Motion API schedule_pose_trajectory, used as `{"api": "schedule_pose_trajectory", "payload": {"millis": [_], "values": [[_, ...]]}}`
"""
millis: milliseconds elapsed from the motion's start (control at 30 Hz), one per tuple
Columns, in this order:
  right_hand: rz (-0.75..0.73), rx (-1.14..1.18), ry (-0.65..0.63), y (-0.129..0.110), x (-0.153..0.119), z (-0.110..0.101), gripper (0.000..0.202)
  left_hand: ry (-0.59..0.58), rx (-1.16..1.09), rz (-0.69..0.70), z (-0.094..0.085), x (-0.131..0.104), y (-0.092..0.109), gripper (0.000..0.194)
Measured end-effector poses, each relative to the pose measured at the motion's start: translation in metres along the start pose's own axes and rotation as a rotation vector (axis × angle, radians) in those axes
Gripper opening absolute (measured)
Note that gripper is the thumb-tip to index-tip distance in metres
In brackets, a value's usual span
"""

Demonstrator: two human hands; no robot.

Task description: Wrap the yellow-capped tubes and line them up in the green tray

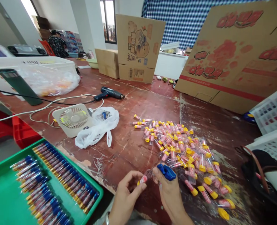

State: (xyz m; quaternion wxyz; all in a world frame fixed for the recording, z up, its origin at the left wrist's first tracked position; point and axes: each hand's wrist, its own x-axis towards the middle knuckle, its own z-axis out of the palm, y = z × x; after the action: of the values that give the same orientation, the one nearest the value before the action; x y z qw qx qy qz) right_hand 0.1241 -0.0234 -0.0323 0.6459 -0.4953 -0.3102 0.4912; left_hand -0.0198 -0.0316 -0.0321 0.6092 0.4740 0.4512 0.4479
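Observation:
Between the thumb and fingers of my left hand is a small clear tube with a yellow cap and pink-and-white contents. My right hand is closed around a crumpled bundle of shiny blue plastic film, which pokes out above the thumb. Its fingertips are at the clear end of the tube; whether they grip it I cannot tell. Just beyond my hands spreads a loose pile of similar yellow-capped tubes. To the left, a green tray carries rows of tubes with blue tops.
A heat gun, a small fan and a white plastic bag lie on the red tabletop, with cables between. A dark green flask stands farther left. Cardboard boxes rise behind; white baskets are at right. A person sits far back.

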Motion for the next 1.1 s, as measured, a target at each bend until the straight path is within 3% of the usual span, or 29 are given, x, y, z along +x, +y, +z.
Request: {"api": "schedule_pose_trajectory", "payload": {"millis": [233, 533, 700, 900, 1100], "values": [[0.041, -0.188, -0.065, -0.005, 0.001, -0.001, 0.027, -0.022, -0.074, -0.017, 0.000, -0.001, 0.004, 0.020], [0.196, -0.202, -0.232, -0.002, -0.003, 0.004, 0.031, 0.115, -0.199, 0.026, -0.001, 0.001, 0.007, 0.031], [0.130, -0.087, -0.170, -0.007, 0.000, 0.004, 0.029, 0.114, -0.207, 0.003, -0.004, 0.003, 0.009, 0.037], [0.167, -0.148, -0.236, -0.007, -0.004, 0.008, 0.030, 0.104, -0.294, -0.023, -0.006, 0.002, 0.011, 0.041], [0.248, -0.013, -0.166, -0.005, -0.007, 0.016, 0.028, -0.154, -0.417, -0.085, -0.018, -0.002, 0.020, 0.043]]}}
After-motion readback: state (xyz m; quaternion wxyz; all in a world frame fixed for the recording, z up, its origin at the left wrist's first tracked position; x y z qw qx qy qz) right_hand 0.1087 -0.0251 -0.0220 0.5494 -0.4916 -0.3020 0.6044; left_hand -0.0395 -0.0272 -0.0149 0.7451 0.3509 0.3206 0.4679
